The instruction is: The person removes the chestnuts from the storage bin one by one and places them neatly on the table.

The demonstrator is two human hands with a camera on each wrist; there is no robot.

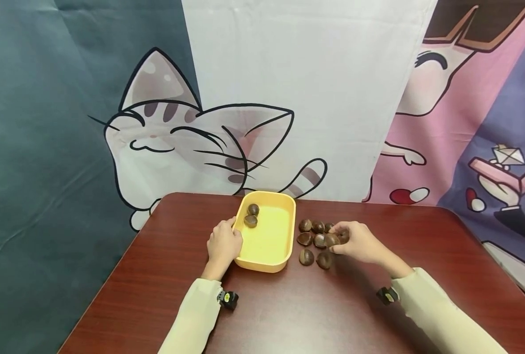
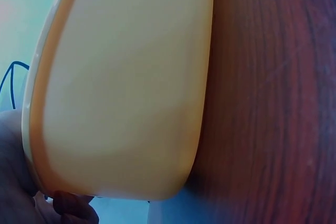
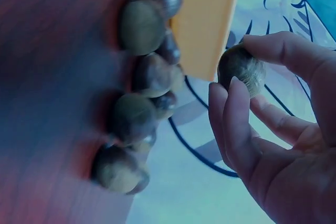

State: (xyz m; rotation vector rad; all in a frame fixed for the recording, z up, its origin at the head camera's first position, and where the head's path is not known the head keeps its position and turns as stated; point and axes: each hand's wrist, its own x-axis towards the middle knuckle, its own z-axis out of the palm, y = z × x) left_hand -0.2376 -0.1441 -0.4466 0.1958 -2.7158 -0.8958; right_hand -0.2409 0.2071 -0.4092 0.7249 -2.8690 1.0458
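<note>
My right hand (image 1: pixel 357 241) pinches a brown chestnut (image 3: pixel 241 70) between thumb and fingertips, lifted above the table in the right wrist view. Beneath and beside it, several more chestnuts (image 1: pixel 306 239) lie grouped on the table to the right of a yellow plastic tray (image 1: pixel 264 267). Two chestnuts (image 1: pixel 251 221) sit inside that tray, near its far left corner. My left hand (image 1: pixel 224 242) grips the tray's left side, with fingers at the rim; the left wrist view shows the tray's outer wall close up.
The dark red wooden table (image 1: pixel 262 314) ends a little beyond the tray. Behind it hangs a cloth backdrop (image 1: pixel 333 98) printed with a cartoon cat and other figures. A small black device (image 1: pixel 229 300) is strapped at the left wrist.
</note>
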